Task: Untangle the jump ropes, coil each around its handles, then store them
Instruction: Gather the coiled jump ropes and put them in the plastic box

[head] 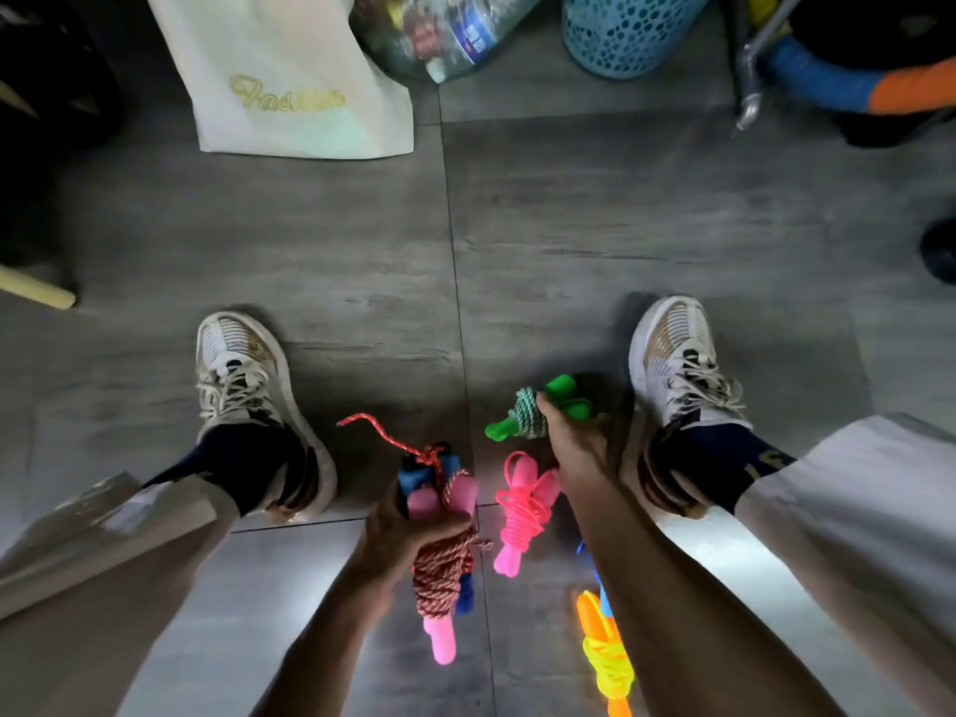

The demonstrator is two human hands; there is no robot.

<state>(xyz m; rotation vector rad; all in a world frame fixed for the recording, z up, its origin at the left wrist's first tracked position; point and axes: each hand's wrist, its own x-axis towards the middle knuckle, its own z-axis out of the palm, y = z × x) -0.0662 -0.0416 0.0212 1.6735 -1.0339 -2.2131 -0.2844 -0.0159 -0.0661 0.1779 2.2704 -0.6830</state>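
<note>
My left hand (408, 525) grips a bundle of coiled jump ropes (439, 566): pink and blue foam handles wound with red-and-white cord, one loose red end sticking up to the left. My right hand (574, 437) holds a green-handled rope (533, 411) with its grey-green cord coiled round the handles, just above the floor. A neon pink rope (522, 509), coiled round its pink handles, lies on the floor between my hands. A rope with orange handles and yellow cord (605, 649) lies under my right forearm, partly hidden.
I sit over grey floor tiles (362, 240) with a shoe (243, 385) on the left and a shoe (677, 359) on the right. A white tote bag (289, 80), a clear plastic bag (439, 28) and a blue perforated basket (626, 33) stand ahead.
</note>
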